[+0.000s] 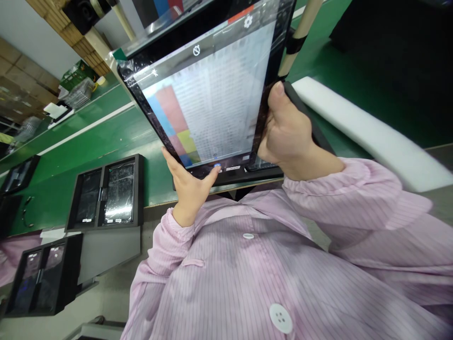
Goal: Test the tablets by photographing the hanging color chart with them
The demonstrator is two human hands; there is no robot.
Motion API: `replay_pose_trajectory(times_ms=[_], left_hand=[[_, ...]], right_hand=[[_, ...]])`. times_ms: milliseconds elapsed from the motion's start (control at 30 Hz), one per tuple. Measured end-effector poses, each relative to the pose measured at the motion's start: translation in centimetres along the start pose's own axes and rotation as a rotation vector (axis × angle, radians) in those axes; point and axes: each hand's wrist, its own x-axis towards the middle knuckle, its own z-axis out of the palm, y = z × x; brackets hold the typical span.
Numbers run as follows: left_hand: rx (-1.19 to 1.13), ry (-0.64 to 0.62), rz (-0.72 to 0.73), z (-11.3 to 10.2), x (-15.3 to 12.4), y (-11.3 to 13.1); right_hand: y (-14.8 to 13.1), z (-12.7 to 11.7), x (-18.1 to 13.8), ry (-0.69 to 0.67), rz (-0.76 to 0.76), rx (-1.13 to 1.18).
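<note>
A large black tablet (pixel 219 104) is held up tilted before me, its lit screen showing what looks like a camera view with icons along the top. Clear film covers its front. My right hand (pixel 288 127) is closed around the tablet's right edge, thumb upward. At the lower left corner, my left hand (pixel 191 191) grips the edge, its thumb on or just over a small blue spot at the bottom of the screen. The fingers behind the tablet are hidden. Below its lower edge, part of a black tray (pixel 230 177) shows.
Black trays (pixel 140 189) with dark tablets in them lie on the green bench (pixel 155 165) to the left. Another black tray (pixel 76 269) sits lower left. A long white foam strip (pixel 371 132) lies to the right. Beige posts (pixel 306 21) rise behind the tablet.
</note>
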Motion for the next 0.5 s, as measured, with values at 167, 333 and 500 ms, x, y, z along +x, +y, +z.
replay_pose_trajectory(times_ms=[167, 333, 500], left_hand=[[0.015, 0.011, -0.011, 0.02, 0.03, 0.15], [0.017, 0.01, -0.055, -0.16, 0.1, 0.6], [0.007, -0.001, -0.076, -0.35, 0.19, 0.75]], right_hand=[[0.01, -0.07, 0.05, 0.004, 0.019, -0.071], [0.2, -0.12, 0.12, 0.012, 0.005, -0.084], [0.17, 0.01, 0.16, -0.001, 0.016, -0.013]])
